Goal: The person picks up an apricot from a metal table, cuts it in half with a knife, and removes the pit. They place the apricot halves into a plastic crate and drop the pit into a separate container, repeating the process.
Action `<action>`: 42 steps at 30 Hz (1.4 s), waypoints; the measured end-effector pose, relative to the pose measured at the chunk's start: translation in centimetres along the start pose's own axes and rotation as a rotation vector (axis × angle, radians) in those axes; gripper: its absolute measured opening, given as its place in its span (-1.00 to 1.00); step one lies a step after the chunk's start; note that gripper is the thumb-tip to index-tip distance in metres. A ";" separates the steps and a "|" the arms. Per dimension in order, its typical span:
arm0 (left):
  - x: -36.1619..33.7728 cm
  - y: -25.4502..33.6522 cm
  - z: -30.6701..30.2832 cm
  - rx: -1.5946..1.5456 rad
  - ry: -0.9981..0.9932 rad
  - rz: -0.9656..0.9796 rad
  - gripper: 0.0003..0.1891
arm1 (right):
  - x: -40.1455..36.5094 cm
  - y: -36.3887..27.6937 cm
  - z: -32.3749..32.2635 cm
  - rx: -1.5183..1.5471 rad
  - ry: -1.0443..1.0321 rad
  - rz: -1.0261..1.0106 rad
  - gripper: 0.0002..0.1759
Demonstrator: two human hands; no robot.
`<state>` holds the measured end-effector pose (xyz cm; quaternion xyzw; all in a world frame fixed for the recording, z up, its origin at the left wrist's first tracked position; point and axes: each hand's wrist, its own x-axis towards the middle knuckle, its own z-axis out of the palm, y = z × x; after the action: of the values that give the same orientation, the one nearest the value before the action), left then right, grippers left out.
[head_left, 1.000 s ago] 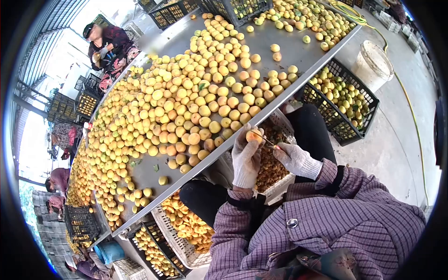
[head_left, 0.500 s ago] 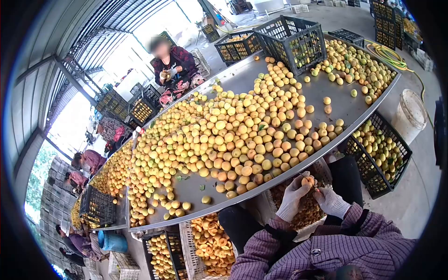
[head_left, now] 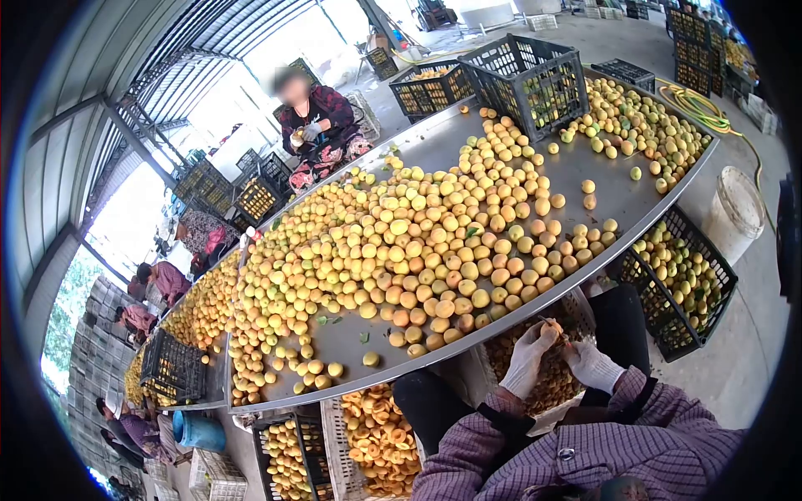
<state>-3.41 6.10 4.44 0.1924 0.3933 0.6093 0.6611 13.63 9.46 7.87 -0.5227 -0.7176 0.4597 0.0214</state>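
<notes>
My left hand [head_left: 527, 359], in a pale knit glove, is closed round an orange-yellow fruit [head_left: 550, 328] just past the metal table's near edge. Close to the right of it, my gloved right hand [head_left: 591, 364] has its fingers pinched together near the fruit; what they hold is too small to make out. Below both hands stands a pale crate [head_left: 547, 415] with fruit pieces in it. Many yellow and orange fruits [head_left: 401, 242] lie heaped on the metal table [head_left: 501, 321].
A black crate [head_left: 535, 83] stands on the table's far side. Crates of whole fruit [head_left: 681, 267] and halved fruit [head_left: 380, 442] flank my legs. A white bucket [head_left: 735, 213] is at the right. A person [head_left: 322, 125] sits across the table; several others work at the left.
My hands stay close together, with the left shifted slightly and the fruit less visible in it. The person across the table has lowered a hand slightly. The view has moved a little.
</notes>
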 end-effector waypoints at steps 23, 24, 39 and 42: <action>-0.4 0.0 0.6 -0.187 -0.086 -0.094 -0.46 | -0.7 0.5 1.7 -0.075 0.096 0.067 -0.52; -0.5 -0.2 0.5 -0.185 -0.085 -0.095 -0.46 | -0.6 0.4 1.6 -0.073 0.096 0.067 -0.52; -0.9 0.6 1.3 -0.075 -0.050 -0.135 -0.38 | -0.6 0.0 0.8 -0.065 0.055 0.077 -0.53; -0.4 0.4 0.9 0.108 -0.050 -0.107 -0.31 | 0.2 1.4 0.3 -0.057 0.015 -0.008 -0.53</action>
<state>-2.94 6.03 5.36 0.2218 0.4186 0.5461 0.6909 14.40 9.43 6.68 -0.5235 -0.7324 0.4351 0.0140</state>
